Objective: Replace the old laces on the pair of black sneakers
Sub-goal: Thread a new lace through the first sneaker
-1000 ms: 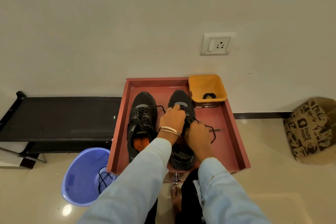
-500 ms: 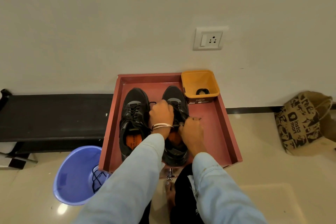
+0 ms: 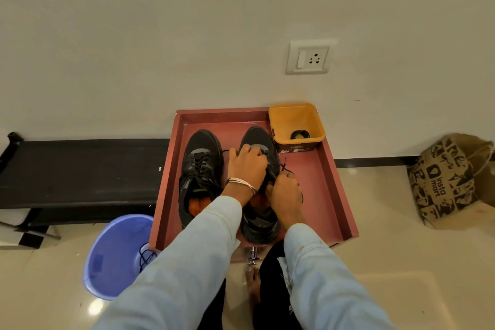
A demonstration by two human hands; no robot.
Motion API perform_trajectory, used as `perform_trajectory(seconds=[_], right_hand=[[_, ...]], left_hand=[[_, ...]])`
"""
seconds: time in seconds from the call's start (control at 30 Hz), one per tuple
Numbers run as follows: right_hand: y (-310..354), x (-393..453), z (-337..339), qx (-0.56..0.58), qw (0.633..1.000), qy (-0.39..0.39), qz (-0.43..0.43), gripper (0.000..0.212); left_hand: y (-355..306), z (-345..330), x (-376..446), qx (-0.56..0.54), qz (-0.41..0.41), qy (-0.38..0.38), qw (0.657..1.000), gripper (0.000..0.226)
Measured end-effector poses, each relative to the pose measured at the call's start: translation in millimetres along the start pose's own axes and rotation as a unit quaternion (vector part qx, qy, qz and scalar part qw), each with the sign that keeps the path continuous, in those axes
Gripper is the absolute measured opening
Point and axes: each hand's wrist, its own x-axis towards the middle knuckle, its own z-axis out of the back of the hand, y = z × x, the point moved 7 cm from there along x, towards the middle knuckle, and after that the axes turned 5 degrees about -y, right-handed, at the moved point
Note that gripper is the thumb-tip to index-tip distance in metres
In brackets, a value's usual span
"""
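Two black sneakers stand side by side in a red tray. The left sneaker is fully laced, with an orange insole showing. Over the middle of the right sneaker lies my left hand, its fingers curled around the shoe's lace area. Just right of it, my right hand pinches a black lace whose end sticks up beside the shoe. The eyelets under my hands are hidden.
A yellow tub holding a coiled black lace sits in the tray's far right corner. A blue bucket with old laces stands at the lower left. A black bench runs along the wall; a paper bag sits at right.
The loose lace loop that lay on the tray right of the shoe has been drawn in. My right hand has moved closer to the shoe.
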Motion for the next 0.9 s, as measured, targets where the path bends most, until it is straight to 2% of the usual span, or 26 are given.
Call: perform_trajectory(seconds=[0.1, 0.17, 0.23, 0.27, 0.3, 0.37, 0.47, 0.5, 0.53, 0.57, 0.6, 0.63, 0.67, 0.7, 0.73, 0.8, 0.83, 0.87, 0.9], right_hand=[[-1, 0, -1, 0.009, 1.0, -0.007, -0.003, 0.036], [-1, 0, -1, 0.001, 1.0, -0.006, -0.002, 0.036], [0, 1, -1, -0.016, 1.0, -0.005, 0.003, 0.039], [1, 2, -2, -0.022, 1.0, -0.005, 0.005, 0.04], [2, 2, -2, -0.026, 1.0, -0.006, 0.007, 0.04], [2, 3, -4, -0.021, 1.0, -0.007, 0.009, 0.036], [0, 3, -6, -0.005, 1.0, -0.006, 0.005, 0.035], [0, 3, -6, -0.001, 1.0, -0.007, 0.004, 0.034], [0, 3, -6, 0.005, 1.0, -0.009, 0.004, 0.033], [-1, 3, -6, 0.008, 1.0, -0.014, 0.003, 0.033], [-1, 3, -5, 0.009, 1.0, -0.017, 0.003, 0.033], [-1, 3, -4, 0.009, 1.0, -0.021, 0.0, 0.034], [-2, 2, -3, 0.011, 1.0, -0.023, -0.002, 0.036], [-2, 2, -3, 0.014, 1.0, -0.025, -0.003, 0.038], [-2, 2, -4, 0.017, 1.0, -0.026, -0.003, 0.04], [-2, 2, -5, 0.021, 0.999, -0.026, 0.0, 0.042], [-2, 2, -6, 0.025, 0.999, -0.024, 0.001, 0.041], [-2, 3, -6, 0.028, 0.999, -0.021, 0.001, 0.04], [-1, 3, -7, 0.029, 0.999, -0.019, 0.0, 0.039]], left_hand=[[-7, 4, -1, 0.033, -0.009, -0.007, 0.999, 0.027], [-4, 1, -2, 0.006, 0.011, 0.001, 1.0, 0.026], [11, 1, -2, -0.089, 0.089, -0.035, 0.991, 0.026], [25, 2, -5, -0.162, 0.158, -0.069, 0.972, 0.026], [40, 3, -12, -0.23, 0.235, -0.112, 0.938, 0.028], [68, -1, -25, -0.335, 0.374, -0.175, 0.847, 0.03], [91, -24, -35, -0.479, 0.518, -0.206, 0.678, 0.029], [92, -30, -33, -0.519, 0.536, -0.208, 0.633, 0.025], [90, -29, -32, -0.549, 0.536, -0.215, 0.605, 0.017], [85, -23, -29, -0.58, 0.515, -0.223, 0.59, 0.007], [77, -16, -25, -0.616, 0.483, -0.226, 0.58, 0.006], [68, -8, -22, -0.639, 0.447, -0.218, 0.587, 0.013], [60, -1, -18, -0.641, 0.405, -0.204, 0.619, 0.016], [54, 5, -14, -0.614, 0.356, -0.184, 0.681, 0.016], [46, 8, -8, -0.558, 0.297, -0.156, 0.759, 0.015], [30, 7, 1, -0.375, 0.185, -0.075, 0.905, 0.019], [22, 2, 2, -0.271, 0.14, -0.024, 0.952, 0.024], [15, -2, 3, -0.18, 0.104, 0.013, 0.978, 0.029], [9, -4, 2, -0.112, 0.078, 0.032, 0.99, 0.033]])
